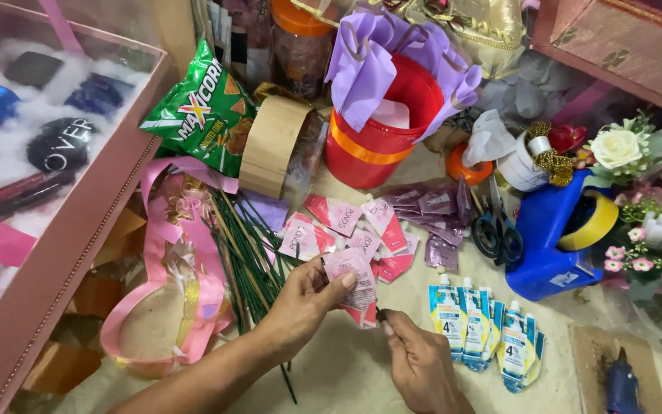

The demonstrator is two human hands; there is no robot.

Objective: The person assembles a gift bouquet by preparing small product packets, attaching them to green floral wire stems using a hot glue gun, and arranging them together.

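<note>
A person works over a cluttered surface (346, 368) covered with craft supplies. The left hand (308, 295) is closed on a small pink sachet (352, 280), pinching it near its top edge between thumb and fingers and holding it just above the surface. The right hand (415, 356) sits just below and to the right of it, fingers curled, fingertips near the sachet's lower corner; whether they grip anything cannot be told.

More pink sachets (346, 226) lie fanned out just behind the held one, with purple sachets (430, 218) beyond them. A bundle of thin green sticks (247, 253) lies to the left, beside a pink ribbon loop (185, 284). To the right are blue and white pouches (484, 330), black scissors (497, 230) and a blue tape dispenser (553, 238). A red bucket (381, 130) with purple paper stands at the back.

To handle the sachet well, a firm pinch at the sealed edge seems best, keeping the filled middle unsqueezed, while the other hand steadies the bottom corner.
</note>
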